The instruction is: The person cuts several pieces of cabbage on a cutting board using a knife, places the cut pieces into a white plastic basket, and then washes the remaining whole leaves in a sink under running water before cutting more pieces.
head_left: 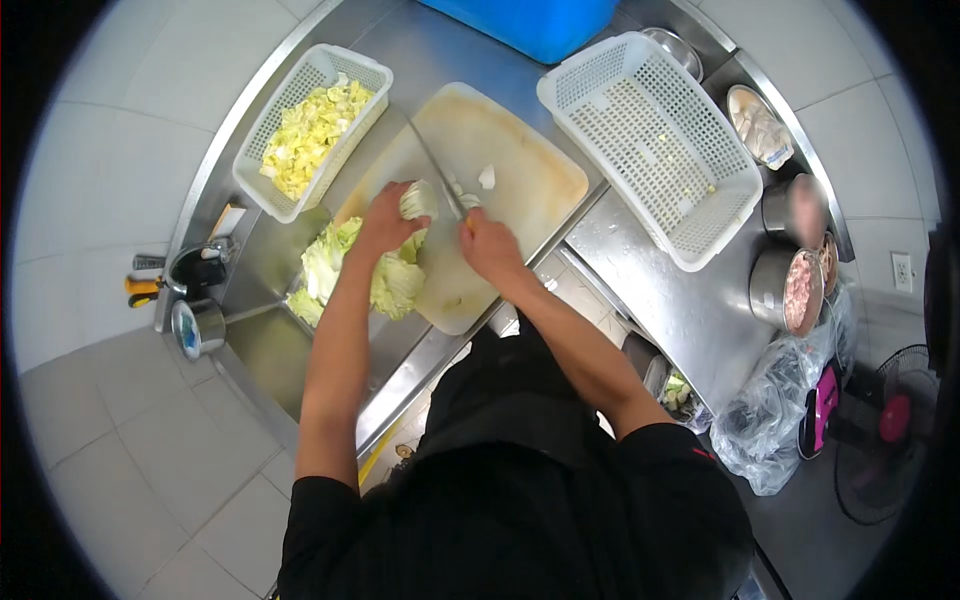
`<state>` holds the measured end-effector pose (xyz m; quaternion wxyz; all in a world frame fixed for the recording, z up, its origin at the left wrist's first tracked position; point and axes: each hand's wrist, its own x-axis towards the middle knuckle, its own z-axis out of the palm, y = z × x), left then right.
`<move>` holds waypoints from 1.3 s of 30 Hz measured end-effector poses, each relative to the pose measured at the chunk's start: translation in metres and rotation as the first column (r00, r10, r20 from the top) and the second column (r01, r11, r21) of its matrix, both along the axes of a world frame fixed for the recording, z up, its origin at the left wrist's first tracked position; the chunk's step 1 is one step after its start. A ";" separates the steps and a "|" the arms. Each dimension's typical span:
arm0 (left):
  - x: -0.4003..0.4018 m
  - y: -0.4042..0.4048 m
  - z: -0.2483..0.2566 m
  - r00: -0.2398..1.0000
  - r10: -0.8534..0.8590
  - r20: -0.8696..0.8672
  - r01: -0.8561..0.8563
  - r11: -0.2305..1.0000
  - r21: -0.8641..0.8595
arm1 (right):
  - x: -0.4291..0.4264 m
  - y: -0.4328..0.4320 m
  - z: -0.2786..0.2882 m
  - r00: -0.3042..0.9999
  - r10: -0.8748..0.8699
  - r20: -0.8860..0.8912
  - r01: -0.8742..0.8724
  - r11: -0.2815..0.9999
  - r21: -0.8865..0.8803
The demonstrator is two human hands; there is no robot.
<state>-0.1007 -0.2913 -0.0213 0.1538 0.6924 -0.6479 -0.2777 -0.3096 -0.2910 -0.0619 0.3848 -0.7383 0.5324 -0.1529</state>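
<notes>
My right hand (pixel 492 249) grips the handle of a kitchen knife (pixel 430 154), its long blade pointing to the far left over a white plastic cutting board (pixel 525 180). Just left of the blade, my left hand (pixel 385 222) holds a pale chunk of napa cabbage (pixel 418 200) against the board. Loose napa cabbage leaves (pixel 397 285) lie under and beside my left wrist, at the board's left edge and over the sink. A small white cut piece (pixel 487 177) rests on the board right of the blade, and more slivers lie close to the blade.
A white plastic basket (pixel 360 124) at the far left holds chopped yellow cabbage. Another white basket (pixel 720 232), with a few scraps, stands at right. A steel sink (pixel 270 360) opens at left. Pots, including one of pink meat (pixel 799 292), and a plastic bag (pixel 757 420) line the right.
</notes>
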 end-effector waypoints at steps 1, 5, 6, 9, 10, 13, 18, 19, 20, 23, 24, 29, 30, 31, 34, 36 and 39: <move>0.009 0.013 0.009 0.985 -0.014 -0.174 0.008 0.999 -0.033 | -0.008 -0.004 0.015 0.998 -0.030 -0.057 0.028 0.999 -0.040; 0.026 0.039 0.042 0.949 0.077 -0.307 -0.109 0.990 -0.088 | -0.037 -0.057 0.008 0.966 -0.232 -0.118 0.181 0.923 -0.339; 0.026 0.042 0.051 0.951 0.076 -0.299 -0.107 0.991 -0.087 | -0.046 -0.070 0.003 0.964 -0.234 -0.128 0.186 0.932 -0.310; 0.037 0.058 0.056 0.938 0.069 -0.339 -0.113 0.987 -0.111 | -0.055 -0.072 -0.015 0.933 -0.264 -0.245 0.044 0.759 -0.649; 0.041 0.063 0.057 0.937 0.086 -0.338 -0.131 0.985 -0.110 | -0.054 -0.065 -0.012 0.941 -0.249 -0.230 0.008 0.695 -0.719; 0.044 0.071 0.059 0.920 0.132 -0.369 -0.186 0.976 -0.115 | -0.029 -0.046 -0.027 0.991 0.103 0.080 -0.023 0.741 -0.671; 0.049 0.083 0.059 0.922 0.215 -0.323 -0.271 0.952 -0.141 | 0.036 -0.038 -0.014 0.999 -0.018 0.029 0.033 0.702 -0.712; 0.050 0.085 0.059 0.924 0.209 -0.320 -0.265 0.954 -0.140 | 0.043 -0.041 -0.014 1.000 -0.007 -0.019 -0.009 0.659 -0.752; 0.050 0.087 0.060 0.914 0.217 -0.344 -0.280 0.949 -0.144 | 0.049 -0.046 -0.022 1.000 -0.015 -0.016 -0.003 0.660 -0.751; 0.048 0.084 0.058 0.890 0.222 -0.399 -0.290 0.950 -0.119 | 0.050 -0.055 -0.057 0.992 0.125 -0.031 -0.103 0.629 -0.770; 0.047 0.086 0.060 0.874 0.248 -0.418 -0.313 0.945 -0.093 | 0.052 -0.053 -0.057 0.982 0.146 -0.123 -0.189 0.665 -0.722; 0.039 0.079 0.066 0.907 0.205 -0.367 -0.274 0.950 -0.146 | 0.053 -0.064 -0.052 0.952 0.151 -0.264 -0.288 0.728 -0.622; 0.037 0.072 0.064 0.929 0.170 -0.328 -0.239 0.954 -0.182 | 0.048 -0.077 -0.050 0.981 0.168 -0.100 -0.194 0.781 -0.593; 0.038 0.071 0.064 0.931 0.161 -0.328 -0.229 0.956 -0.182 | 0.045 -0.083 -0.045 0.980 0.185 0.072 -0.117 0.831 -0.544; 0.040 0.073 0.061 0.901 0.158 -0.405 -0.229 0.964 -0.133 | 0.023 -0.099 -0.024 0.900 -0.125 0.417 0.150 0.988 -0.028; 0.038 0.068 0.064 0.916 0.165 -0.365 -0.224 0.967 -0.125 | 0.003 -0.104 -0.017 0.898 -0.162 0.409 0.108 0.983 0.152; 0.025 0.059 0.064 0.932 0.133 -0.337 -0.194 0.968 -0.157 | -0.010 -0.090 -0.024 0.947 -0.051 0.317 0.062 0.998 -0.024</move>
